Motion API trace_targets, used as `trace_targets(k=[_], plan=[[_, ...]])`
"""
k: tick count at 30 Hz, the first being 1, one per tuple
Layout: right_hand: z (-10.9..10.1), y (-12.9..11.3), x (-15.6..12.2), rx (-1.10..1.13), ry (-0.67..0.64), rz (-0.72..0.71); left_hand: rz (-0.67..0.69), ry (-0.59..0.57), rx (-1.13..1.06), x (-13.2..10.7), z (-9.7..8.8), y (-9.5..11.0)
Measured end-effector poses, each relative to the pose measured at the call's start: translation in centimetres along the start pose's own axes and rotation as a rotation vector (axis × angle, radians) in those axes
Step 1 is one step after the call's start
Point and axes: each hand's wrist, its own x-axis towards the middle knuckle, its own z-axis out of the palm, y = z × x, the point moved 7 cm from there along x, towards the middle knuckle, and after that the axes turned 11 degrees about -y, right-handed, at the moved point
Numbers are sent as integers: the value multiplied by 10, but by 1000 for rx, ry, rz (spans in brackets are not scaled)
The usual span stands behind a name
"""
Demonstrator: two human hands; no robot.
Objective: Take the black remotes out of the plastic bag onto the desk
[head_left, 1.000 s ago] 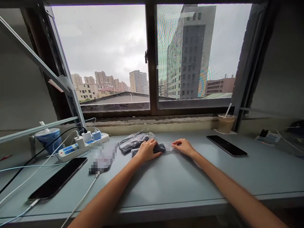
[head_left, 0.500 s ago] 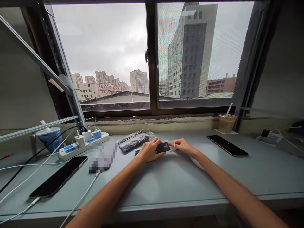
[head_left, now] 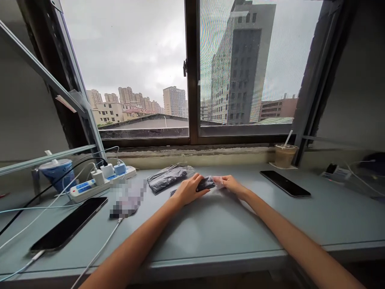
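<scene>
One power strip (head_left: pixel 104 187) sits on the left of the grey-blue desk (head_left: pixel 204 233), below the window (head_left: pixel 192 88). Mid-desk, the left hand (head_left: pixel 189 190) grips a dark packet (head_left: pixel 205 184), the right hand (head_left: pixel 233 186) pinches its clear wrapper (head_left: pixel 217 182), and a drink cup (head_left: pixel 285 156) stands farther right.

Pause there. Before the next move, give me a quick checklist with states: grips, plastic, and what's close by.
1. Left hand has hold of the dark item: ok, fingers over it and thumb below.
2. Right hand has hold of the clear plastic: ok, pinched at the dark item's right end.
3. Dark item fully inside the plastic: cannot tell, the left hand covers part of it.
4. Free room behind the left hand: not ok, a bagged dark bundle lies close behind.
5. Drink cup away from both hands: ok, upright near the window, to the right.
</scene>
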Motion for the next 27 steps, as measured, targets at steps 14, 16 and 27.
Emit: trace_targets(k=[14, 16, 27], plan=[[0, 1, 3, -77, -61, 0, 44, -28, 28, 1, 2, 3], [-1, -1, 5, -72, -50, -42, 49, -33, 35, 3, 2, 1], [-34, 1, -1, -2, 182, 35, -83, -16, 56, 1, -1, -28]])
